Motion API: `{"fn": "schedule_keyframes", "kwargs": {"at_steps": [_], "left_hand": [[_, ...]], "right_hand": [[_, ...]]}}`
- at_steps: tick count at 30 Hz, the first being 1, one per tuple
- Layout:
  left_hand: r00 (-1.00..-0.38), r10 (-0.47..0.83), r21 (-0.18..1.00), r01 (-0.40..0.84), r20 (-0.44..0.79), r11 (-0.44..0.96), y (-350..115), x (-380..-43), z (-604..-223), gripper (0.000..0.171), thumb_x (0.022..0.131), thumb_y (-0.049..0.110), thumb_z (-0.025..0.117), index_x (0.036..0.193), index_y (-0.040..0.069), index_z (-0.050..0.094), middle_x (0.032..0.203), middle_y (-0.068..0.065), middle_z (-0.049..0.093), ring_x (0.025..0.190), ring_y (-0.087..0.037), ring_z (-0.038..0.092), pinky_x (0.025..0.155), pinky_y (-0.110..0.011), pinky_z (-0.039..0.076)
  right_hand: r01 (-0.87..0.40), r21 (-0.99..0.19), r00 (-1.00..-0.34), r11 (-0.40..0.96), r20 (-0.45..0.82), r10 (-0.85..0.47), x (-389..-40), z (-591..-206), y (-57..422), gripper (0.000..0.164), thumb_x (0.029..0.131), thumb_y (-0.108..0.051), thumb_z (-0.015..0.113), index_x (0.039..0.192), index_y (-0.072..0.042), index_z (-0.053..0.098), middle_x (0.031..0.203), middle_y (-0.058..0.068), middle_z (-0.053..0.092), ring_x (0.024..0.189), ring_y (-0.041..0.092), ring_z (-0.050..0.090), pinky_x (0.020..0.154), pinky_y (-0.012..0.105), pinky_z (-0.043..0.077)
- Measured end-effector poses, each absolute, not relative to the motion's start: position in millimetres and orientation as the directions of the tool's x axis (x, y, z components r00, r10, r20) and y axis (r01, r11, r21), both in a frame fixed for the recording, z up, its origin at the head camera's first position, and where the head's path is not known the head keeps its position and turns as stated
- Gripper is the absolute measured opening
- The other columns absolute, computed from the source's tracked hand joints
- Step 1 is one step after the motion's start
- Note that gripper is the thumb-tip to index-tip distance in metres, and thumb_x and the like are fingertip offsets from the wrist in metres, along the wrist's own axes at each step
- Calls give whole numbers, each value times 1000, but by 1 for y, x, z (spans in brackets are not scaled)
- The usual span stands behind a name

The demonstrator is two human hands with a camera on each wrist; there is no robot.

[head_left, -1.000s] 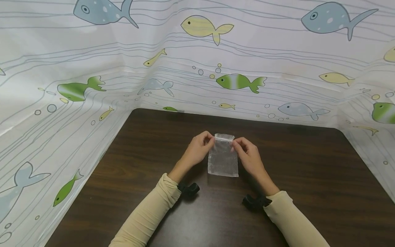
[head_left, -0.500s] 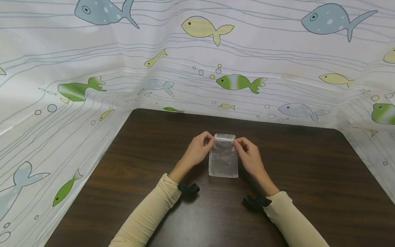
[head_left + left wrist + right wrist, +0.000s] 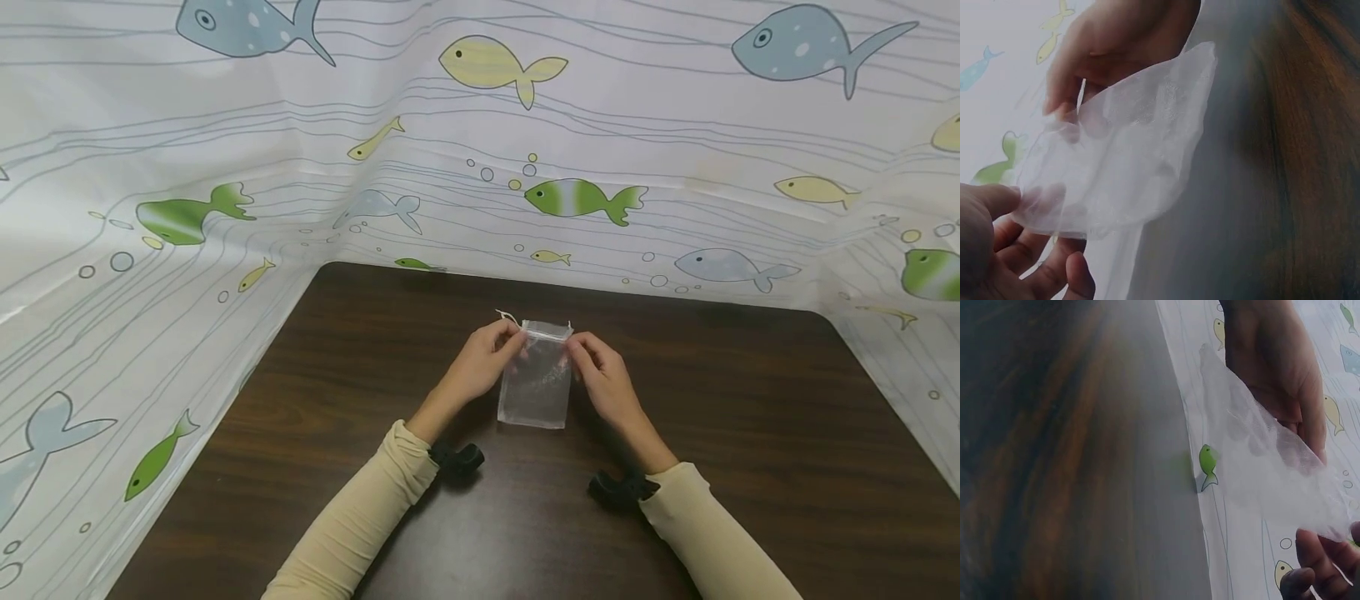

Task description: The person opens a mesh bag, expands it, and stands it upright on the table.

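A small sheer white drawstring pouch [image 3: 534, 387] hangs between both hands over the table, its gathered top band uppermost. My left hand [image 3: 480, 360] pinches the top left edge between thumb and fingers. At the top right edge my right hand [image 3: 603, 375] pinches the pouch the same way. A white cord [image 3: 508, 317] sticks out above the left fingertips, and a short end shows by the right ones. In the left wrist view the thin pouch [image 3: 1122, 156] spreads between the two hands, fingers showing through the mesh. The right wrist view shows the pouch [image 3: 1266, 456] from its other side.
The dark brown wooden table [image 3: 360, 350] lies under both hands. White sheeting [image 3: 637, 125] printed with fish stands around its back and sides. Each wrist wears a black strap mount, one on the left [image 3: 457, 460] and one on the right [image 3: 622, 490].
The pouch's lower end has swung slightly left. A white cord now shows above the left fingertips, with a short end by the right. Both hands keep nearly the same place and grip.
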State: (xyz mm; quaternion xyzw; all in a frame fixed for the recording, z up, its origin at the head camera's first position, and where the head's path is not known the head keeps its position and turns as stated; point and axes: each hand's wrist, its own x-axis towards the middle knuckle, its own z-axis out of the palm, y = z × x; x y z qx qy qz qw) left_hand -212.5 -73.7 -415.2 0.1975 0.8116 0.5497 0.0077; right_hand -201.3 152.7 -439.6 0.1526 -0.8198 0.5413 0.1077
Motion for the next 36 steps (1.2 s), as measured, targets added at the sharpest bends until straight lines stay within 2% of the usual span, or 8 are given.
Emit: {"fn": "schedule_keyframes", "kwargs": {"at_steps": [10, 21, 31, 36], "left_hand": [[-924, 329, 887, 310, 196, 342, -75, -212, -414, 26, 111, 28, 53, 102, 7, 67, 92, -10, 74, 66, -13, 60, 66, -27, 52], [-923, 320, 857, 333, 212, 393, -76, -211, -415, 19, 108, 20, 57, 97, 8, 67, 84, -6, 70, 67, -11, 53, 64, -25, 43], [-933, 309, 859, 305, 184, 412, -76, -207, -413, 20, 108, 21, 56, 100, 7, 67, 84, -7, 72, 71, -12, 59, 66, -26, 45], [-935, 304, 852, 304, 182, 426, -76, -207, -412, 20, 108, 21, 55, 100, 7, 67, 83, -7, 73, 70, -11, 60, 64, -26, 45]], "right_hand": [[-351, -859, -936, 374, 339, -99, -200, -441, 151, 15, 106, -20, 62, 107, -6, 66, 77, 0, 57, 64, 9, 52, 56, 24, 43], [-349, -868, -936, 354, 339, -91, -200, -439, 151, 13, 105, -16, 63, 106, -4, 67, 80, 3, 62, 64, 8, 51, 57, 23, 42], [-360, -852, -931, 381, 351, -97, -200, -441, 152, 15, 106, -21, 62, 102, -7, 66, 79, 1, 62, 64, 10, 51, 58, 24, 43], [-366, -850, -929, 379, 355, -101, -200, -440, 151, 14, 105, -19, 62, 101, -6, 66, 81, 6, 65, 68, 8, 55, 63, 23, 44]]}}
